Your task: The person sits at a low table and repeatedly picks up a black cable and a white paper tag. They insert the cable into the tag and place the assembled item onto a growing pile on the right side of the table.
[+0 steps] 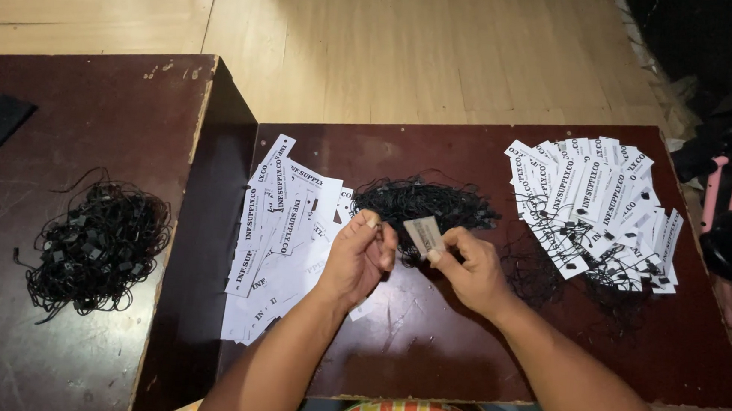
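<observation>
A tangle of black strings (97,247) lies far left. The left hand (360,257) pinches its fingertips together beside the white tag (423,234), nipped by the right hand (469,268); strung tags (598,209) fan right.

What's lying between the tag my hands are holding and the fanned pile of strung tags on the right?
Only stray black strings lie on the dark table between the tag in your right hand and the strung pile. Your left hand is on the other side.

Both hands (418,256) raised (fingers pinched)
</observation>
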